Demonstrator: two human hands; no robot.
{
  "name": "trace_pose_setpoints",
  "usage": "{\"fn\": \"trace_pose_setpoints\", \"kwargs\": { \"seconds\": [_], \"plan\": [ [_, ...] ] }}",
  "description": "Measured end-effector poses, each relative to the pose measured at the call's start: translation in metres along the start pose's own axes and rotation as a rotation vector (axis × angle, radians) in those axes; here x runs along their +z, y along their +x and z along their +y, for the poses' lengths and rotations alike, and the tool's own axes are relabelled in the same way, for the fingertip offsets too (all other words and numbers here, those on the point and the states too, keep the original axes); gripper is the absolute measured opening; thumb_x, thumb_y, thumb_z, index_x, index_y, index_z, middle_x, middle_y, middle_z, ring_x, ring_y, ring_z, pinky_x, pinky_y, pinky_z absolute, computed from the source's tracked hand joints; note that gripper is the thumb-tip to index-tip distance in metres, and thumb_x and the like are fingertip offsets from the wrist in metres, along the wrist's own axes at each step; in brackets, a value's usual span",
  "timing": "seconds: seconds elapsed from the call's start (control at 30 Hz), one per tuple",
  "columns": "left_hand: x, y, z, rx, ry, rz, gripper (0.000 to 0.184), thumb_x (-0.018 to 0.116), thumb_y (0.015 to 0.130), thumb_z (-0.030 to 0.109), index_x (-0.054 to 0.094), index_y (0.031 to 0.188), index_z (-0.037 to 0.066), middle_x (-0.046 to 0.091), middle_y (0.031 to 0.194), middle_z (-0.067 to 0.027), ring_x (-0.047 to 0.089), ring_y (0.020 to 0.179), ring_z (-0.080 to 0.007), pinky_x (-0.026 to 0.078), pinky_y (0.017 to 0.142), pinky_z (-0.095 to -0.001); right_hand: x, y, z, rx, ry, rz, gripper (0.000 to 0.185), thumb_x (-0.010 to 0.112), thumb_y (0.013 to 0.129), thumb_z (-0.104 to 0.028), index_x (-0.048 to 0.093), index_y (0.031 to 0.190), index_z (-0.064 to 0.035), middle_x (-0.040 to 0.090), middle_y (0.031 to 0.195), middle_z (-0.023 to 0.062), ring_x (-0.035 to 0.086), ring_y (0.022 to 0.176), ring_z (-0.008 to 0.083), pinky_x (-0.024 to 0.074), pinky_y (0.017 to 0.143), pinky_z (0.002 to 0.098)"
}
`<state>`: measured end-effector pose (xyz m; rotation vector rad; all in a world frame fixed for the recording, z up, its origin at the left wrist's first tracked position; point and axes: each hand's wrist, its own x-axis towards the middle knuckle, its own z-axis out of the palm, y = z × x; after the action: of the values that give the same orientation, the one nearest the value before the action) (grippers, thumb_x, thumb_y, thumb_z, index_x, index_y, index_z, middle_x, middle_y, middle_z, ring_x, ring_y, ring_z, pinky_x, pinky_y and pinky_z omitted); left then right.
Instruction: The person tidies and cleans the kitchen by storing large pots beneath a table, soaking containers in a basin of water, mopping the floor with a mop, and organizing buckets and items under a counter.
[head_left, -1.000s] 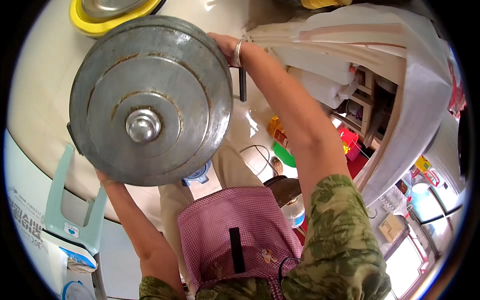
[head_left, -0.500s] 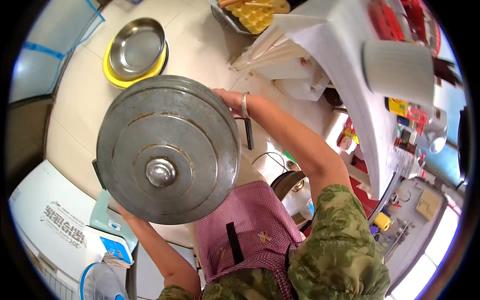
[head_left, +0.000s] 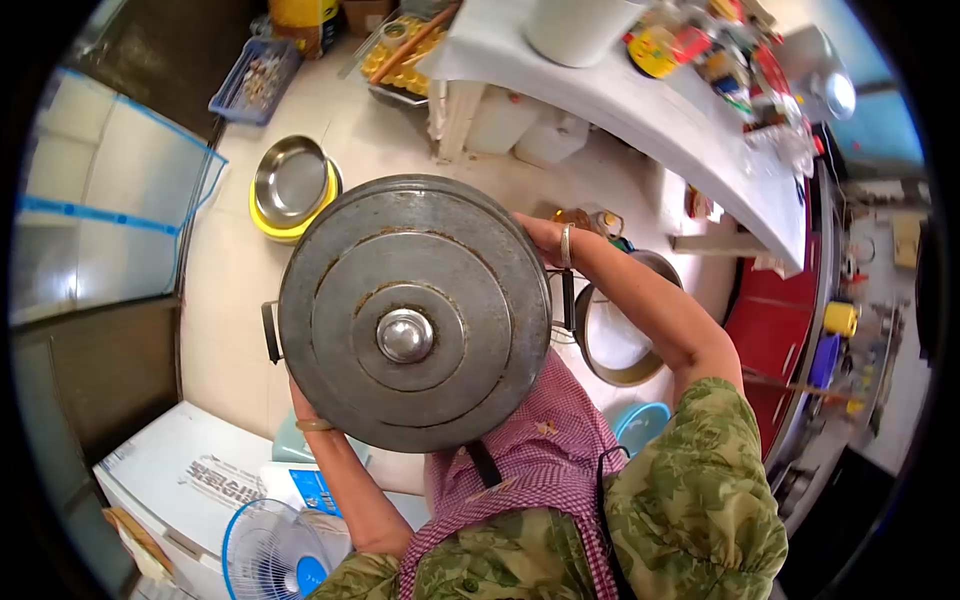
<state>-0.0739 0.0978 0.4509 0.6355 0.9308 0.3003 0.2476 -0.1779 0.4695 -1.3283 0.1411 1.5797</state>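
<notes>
A large lidded metal pot [head_left: 350, 300] fills the middle of the view, its lid uppermost with rusty rings and a shiny round knob [head_left: 405, 336]. Dark side handles stick out at left [head_left: 270, 333] and right [head_left: 568, 300]. My right hand [head_left: 540, 238] grips the upper right side of the pot, its fingers partly behind the rim. From the lower left my left hand [head_left: 303, 403] supports the pot, with most of its fingers hidden under it. The pot is held up in front of a checked apron [head_left: 530, 440].
A steel basin [head_left: 290, 180] rests on a yellow one on the floor. At right stand a wide metal pan [head_left: 620, 330] and a blue bucket [head_left: 640, 425]. A cloth-covered table [head_left: 640, 105] curves across the upper right. A fan [head_left: 270, 550] and white chest [head_left: 190, 470] are lower left.
The view has swung, so the pot and both arms appear farther right. The wide pan and blue bucket show more fully. Both hands keep their hold on the pot.
</notes>
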Motion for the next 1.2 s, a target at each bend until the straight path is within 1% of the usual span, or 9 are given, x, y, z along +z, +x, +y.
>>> {"fn": "trace_pose_setpoints", "kwargs": {
  "seconds": [0.1, 0.2, 0.43, 0.53, 0.7, 0.87, 1.1, 1.13, 1.2],
  "plan": [
    [0.017, -0.033, -0.003, -0.033, 0.075, -0.053, 0.044, 0.047, 0.093, 0.035, 0.052, 0.123, 0.003, 0.059, 0.118, -0.0112, 0.058, 0.103, -0.0252, 0.048, 0.087, -0.0342, -0.016, -0.036, 0.033, 0.038, 0.025, 0.023, 0.062, 0.041, 0.093, -0.049, 0.041, 0.134, -0.0028, 0.046, 0.135, 0.0147, 0.053, 0.115, 0.0227, 0.0442, 0.095, 0.0379],
    [0.042, -0.072, -0.010, 0.004, 0.165, -0.086, 0.044, 0.047, 0.093, 0.035, 0.051, 0.124, 0.004, 0.059, 0.119, -0.0109, 0.058, 0.103, -0.0253, 0.048, 0.087, -0.0341, -0.031, -0.069, 0.071, -0.030, 0.105, 0.038, 0.059, 0.041, 0.090, -0.056, 0.055, 0.119, -0.0067, 0.065, 0.108, 0.0084, 0.066, 0.077, 0.0100, 0.0543, 0.059, 0.0243],
    [0.100, -0.153, -0.037, -0.056, 0.258, -0.189, 0.044, 0.047, 0.094, 0.031, 0.048, 0.127, 0.001, 0.057, 0.121, -0.0123, 0.057, 0.107, -0.0253, 0.047, 0.091, -0.0348, -0.066, -0.184, 0.135, -0.146, 0.173, 0.030, 0.056, 0.041, 0.091, -0.051, 0.054, 0.120, -0.0050, 0.063, 0.110, 0.0096, 0.066, 0.084, 0.0145, 0.0554, 0.066, 0.0309],
    [0.140, -0.195, -0.051, -0.092, 0.291, -0.281, 0.052, 0.044, 0.094, 0.044, 0.048, 0.128, 0.005, 0.056, 0.124, -0.0090, 0.055, 0.110, -0.0241, 0.044, 0.093, -0.0352, -0.074, -0.267, 0.152, -0.242, 0.194, 0.034, 0.057, 0.044, 0.091, -0.049, 0.052, 0.123, -0.0019, 0.059, 0.118, 0.0144, 0.064, 0.094, 0.0205, 0.0541, 0.077, 0.0348],
    [0.222, -0.230, -0.080, -0.166, 0.473, -0.458, 0.057, 0.042, 0.094, 0.047, 0.045, 0.132, 0.004, 0.055, 0.126, -0.0080, 0.053, 0.114, -0.0234, 0.042, 0.097, -0.0354, -0.110, -0.387, 0.198, -0.355, 0.248, 0.193, 0.066, 0.043, 0.091, -0.053, 0.049, 0.125, 0.0028, 0.055, 0.122, 0.0202, 0.060, 0.105, 0.0227, 0.0494, 0.089, 0.0347],
    [0.308, -0.268, -0.132, -0.222, 0.508, -0.744, 0.055, 0.041, 0.096, 0.041, 0.041, 0.135, 0.003, 0.046, 0.135, -0.0072, 0.045, 0.122, -0.0190, 0.034, 0.103, -0.0309, -0.147, -0.491, 0.286, -0.395, 0.597, 0.392, 0.048, 0.048, 0.093, -0.038, 0.056, 0.115, 0.0048, 0.064, 0.105, 0.0194, 0.068, 0.083, 0.0219, 0.0576, 0.070, 0.0337],
    [0.367, -0.307, -0.247, -0.235, 0.904, -0.838, 0.066, 0.053, 0.086, 0.057, 0.057, 0.122, 0.001, 0.057, 0.122, -0.0060, 0.049, 0.113, -0.0146, 0.033, 0.098, -0.0272, -0.117, -0.600, 0.403, -0.505, 0.755, 0.687, 0.046, 0.047, 0.093, -0.037, 0.058, 0.113, 0.0031, 0.065, 0.105, 0.0166, 0.067, 0.087, 0.0224, 0.0562, 0.075, 0.0357],
    [0.372, -0.308, -0.262, -0.352, 0.993, -0.950, 0.077, 0.050, 0.085, 0.061, 0.042, 0.136, 0.005, 0.048, 0.135, -0.0065, 0.043, 0.123, -0.0178, 0.028, 0.103, -0.0309, -0.114, -0.609, 0.418, -0.512, 0.785, 0.720, 0.046, 0.047, 0.093, -0.037, 0.058, 0.113, 0.0031, 0.065, 0.105, 0.0165, 0.067, 0.087, 0.0224, 0.0561, 0.075, 0.0357],
    [0.380, -0.327, -0.298, -0.349, 1.108, -0.930, 0.074, 0.050, 0.084, 0.062, 0.051, 0.129, 0.004, 0.053, 0.129, -0.0089, 0.046, 0.119, -0.0186, 0.031, 0.101, -0.0305, -0.110, -0.628, 0.451, -0.526, 0.846, 0.785, 0.046, 0.047, 0.093, -0.037, 0.058, 0.113, 0.0030, 0.065, 0.105, 0.0165, 0.067, 0.087, 0.0225, 0.0560, 0.075, 0.0358]
  ]
}}
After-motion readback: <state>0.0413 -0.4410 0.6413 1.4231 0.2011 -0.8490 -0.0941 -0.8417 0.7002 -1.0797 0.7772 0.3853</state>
